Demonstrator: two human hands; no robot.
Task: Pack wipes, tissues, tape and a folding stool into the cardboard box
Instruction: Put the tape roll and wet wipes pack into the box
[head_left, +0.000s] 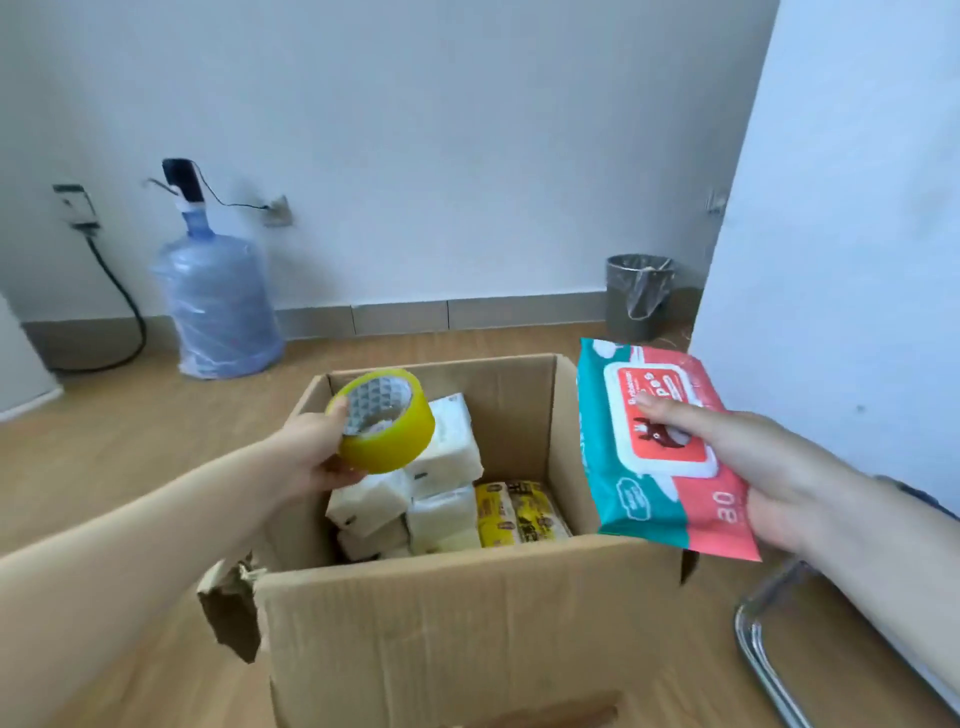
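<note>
Your left hand (311, 447) grips the yellow tape roll (384, 423) directly over the open brown cardboard box (467, 613) at frame centre — nearer; your right hand (748, 467) holds the teal-and-red wipes pack (654, 447) just outside its right wall, long axis upright.

The cardboard box (441, 623) runs off the bottom edge, so its base and the floor under it are out of sight. Its near wall hides the lower parts of the white tissue packs (447, 441) and the yellow packs (519, 512) along the near side, and the print on those yellow packs is too blurred to read. The left hand (317, 447) covers part of the tape roll (387, 421). The right hand (769, 483) hides the near right corner of the wipes pack (660, 447). A chrome tube frame (763, 660) at the lower right is cut by the edge and the forearm; what it belongs to cannot be told.
</note>
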